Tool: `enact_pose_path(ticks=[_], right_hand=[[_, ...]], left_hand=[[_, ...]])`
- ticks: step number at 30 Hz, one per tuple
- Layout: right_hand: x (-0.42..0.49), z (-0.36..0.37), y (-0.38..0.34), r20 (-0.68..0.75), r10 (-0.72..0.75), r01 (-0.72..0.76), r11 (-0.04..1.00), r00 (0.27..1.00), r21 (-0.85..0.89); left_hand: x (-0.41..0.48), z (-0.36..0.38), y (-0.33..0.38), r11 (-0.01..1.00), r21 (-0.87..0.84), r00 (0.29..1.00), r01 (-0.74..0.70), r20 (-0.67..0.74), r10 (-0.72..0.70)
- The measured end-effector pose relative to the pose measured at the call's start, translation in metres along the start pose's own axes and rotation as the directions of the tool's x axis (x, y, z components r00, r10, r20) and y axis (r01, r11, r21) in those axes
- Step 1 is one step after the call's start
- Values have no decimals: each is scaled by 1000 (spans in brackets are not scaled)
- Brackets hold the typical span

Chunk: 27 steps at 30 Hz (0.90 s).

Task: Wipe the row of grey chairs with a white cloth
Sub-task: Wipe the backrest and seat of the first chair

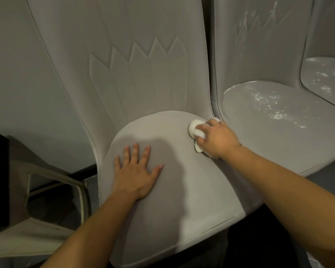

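Grey seat (182, 190) is filling the centre, its speckled neighbour (269, 130) waiting at two o'clock. The left hand (135, 171) is lying flat, fingers spread, probably steadying the seat; the right hand (218, 140) is gripping the bunched cloth (194, 129), pressing it on the seat's one-o'clock edge.

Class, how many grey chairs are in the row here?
3: the near chair under the white cloth, a speckled chair to its right, a third chair cut off at the right edge. More may lie beyond.
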State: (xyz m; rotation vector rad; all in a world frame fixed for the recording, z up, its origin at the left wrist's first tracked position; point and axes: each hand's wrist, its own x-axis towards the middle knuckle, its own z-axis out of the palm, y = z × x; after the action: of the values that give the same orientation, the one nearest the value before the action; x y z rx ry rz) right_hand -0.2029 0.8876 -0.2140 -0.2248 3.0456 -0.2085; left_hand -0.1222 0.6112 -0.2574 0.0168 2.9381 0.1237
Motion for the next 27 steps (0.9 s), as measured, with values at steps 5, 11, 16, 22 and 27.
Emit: enact_pose_path(ticks=[5, 11, 16, 22, 27], right_hand=[[-56, -8, 5, 29, 63, -66, 994, 998, 92], [-38, 17, -47, -115, -110, 134, 965, 987, 226], [0, 26, -81, -59, -173, 177, 980, 983, 88], [4, 15, 1, -113, 5, -2, 1000, 994, 24], [-17, 4, 50, -104, 209, -205, 978, 972, 48]], left_hand=[[15, -5, -12, 1000, -7, 1000, -6, 8, 6], [13, -5, -13, 999, -35, 1000, -3, -30, 2], [13, -2, -14, 999, -51, 998, -9, -58, 6], [16, 5, -16, 1000, -23, 996, -5, -95, 3], [18, 4, -14, 1000, 5, 996, 11, -87, -10]])
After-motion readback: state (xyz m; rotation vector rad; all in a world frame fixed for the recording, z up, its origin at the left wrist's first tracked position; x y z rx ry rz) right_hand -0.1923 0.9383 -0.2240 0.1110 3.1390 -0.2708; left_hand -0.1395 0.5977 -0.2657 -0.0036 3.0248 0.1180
